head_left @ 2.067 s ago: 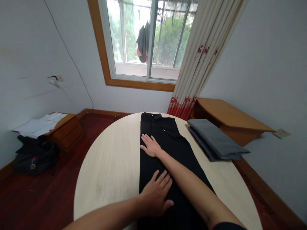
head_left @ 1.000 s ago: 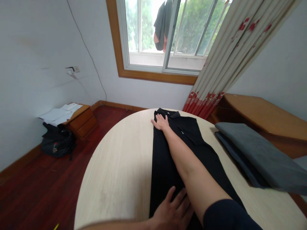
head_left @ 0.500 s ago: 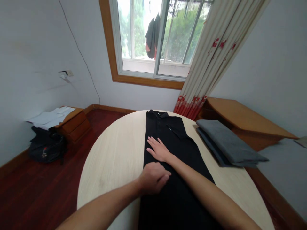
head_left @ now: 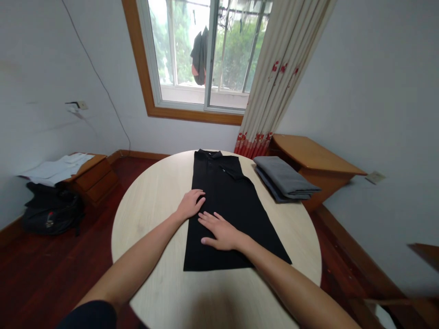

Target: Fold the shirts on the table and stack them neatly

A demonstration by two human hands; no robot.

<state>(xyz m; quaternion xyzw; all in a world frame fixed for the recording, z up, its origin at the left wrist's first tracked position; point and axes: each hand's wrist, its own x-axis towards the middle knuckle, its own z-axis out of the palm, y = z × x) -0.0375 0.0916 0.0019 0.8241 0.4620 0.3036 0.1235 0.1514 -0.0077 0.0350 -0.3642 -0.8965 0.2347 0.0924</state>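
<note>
A black collared shirt (head_left: 233, 201) lies flat on the round pale wooden table (head_left: 154, 187), its collar toward the window and its hem toward me. One short sleeve is folded over the upper right part. My left hand (head_left: 191, 204) rests at the shirt's left edge, fingers apart and their tips on the cloth. My right hand (head_left: 219, 231) lies palm down on the lower middle of the shirt, fingers spread. Neither hand grips the cloth.
Folded grey cloth (head_left: 284, 178) lies at the table's right rear edge. Behind it stands a wooden desk (head_left: 315, 155). A curtain (head_left: 270, 91) hangs by the window. A small cabinet (head_left: 92, 178) and a black bag (head_left: 51, 210) are at the left.
My left hand has moved away from me to the shirt's left edge and opened from a closed shape. My right hand has slid down the shirt. The view has shifted, now showing the hem.
</note>
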